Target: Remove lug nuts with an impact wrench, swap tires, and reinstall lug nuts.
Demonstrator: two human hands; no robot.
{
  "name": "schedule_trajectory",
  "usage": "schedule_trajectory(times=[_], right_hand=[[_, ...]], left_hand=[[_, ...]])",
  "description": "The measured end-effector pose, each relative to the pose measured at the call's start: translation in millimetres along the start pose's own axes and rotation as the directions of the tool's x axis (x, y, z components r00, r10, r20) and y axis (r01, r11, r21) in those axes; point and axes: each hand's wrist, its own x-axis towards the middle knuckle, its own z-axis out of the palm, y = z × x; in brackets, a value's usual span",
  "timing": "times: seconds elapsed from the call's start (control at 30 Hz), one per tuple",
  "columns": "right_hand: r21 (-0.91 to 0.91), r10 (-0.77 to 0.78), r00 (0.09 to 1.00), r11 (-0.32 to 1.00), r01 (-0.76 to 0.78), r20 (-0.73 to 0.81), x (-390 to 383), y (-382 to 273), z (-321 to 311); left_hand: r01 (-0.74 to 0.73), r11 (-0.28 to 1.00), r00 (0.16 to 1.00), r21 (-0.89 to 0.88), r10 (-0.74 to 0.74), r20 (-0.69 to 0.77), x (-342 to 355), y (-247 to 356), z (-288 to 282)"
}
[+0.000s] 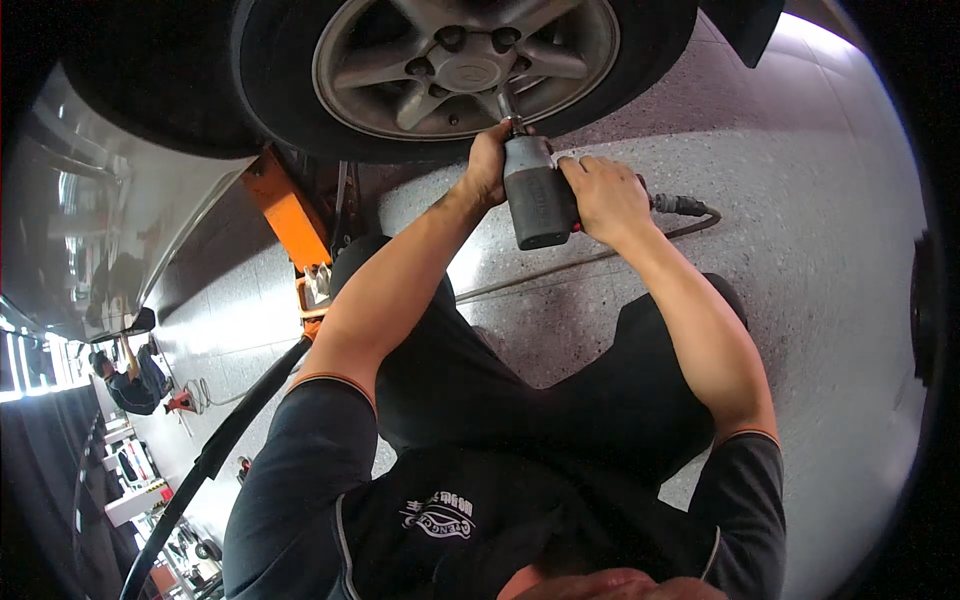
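Note:
An air impact wrench [537,195] with a dark grey body is held up between my two hands, below the wheel. My left hand [488,163] is closed around its front end, near the shiny socket [507,102]. My right hand [608,200] is wrapped round the handle, where the air hose fitting [678,205] joins. The socket points up to a lower lug position on the silver alloy wheel [468,75]; whether it is seated on a nut cannot be made out. Other lug recesses [452,38] show round the hub. A black tyre [275,80] surrounds the rim.
An orange floor jack [288,210] with a long black handle [215,455] stands left of the wheel. The air hose [560,275] trails over the speckled floor. Farther left, under the pale car body [100,200], a person [132,380] crouches beside a red jack [181,401].

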Motion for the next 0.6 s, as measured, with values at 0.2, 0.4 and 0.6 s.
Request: schedule_trajectory(times=[0.2,0.4,0.6], right_hand=[[-0.022,-0.029,0.997,0.999,0.028,-0.071,28.9,-14.3,23.2],[-0.113,-0.034,0.994,0.993,0.022,-0.103,44.7,-12.2,30.6],[-0.194,-0.056,0.988,0.981,0.027,-0.146,40.3,-12.5,23.1]], left_hand=[[-0.029,0.998,0.996,0.061,0.034,-0.084,7.4,23.6,-20.3],[-0.042,0.967,0.986,0.253,0.082,-0.148,17.2,29.7,-24.9],[0.069,0.971,0.997,0.228,-0.075,0.018,19.0,42.4,-12.4]])
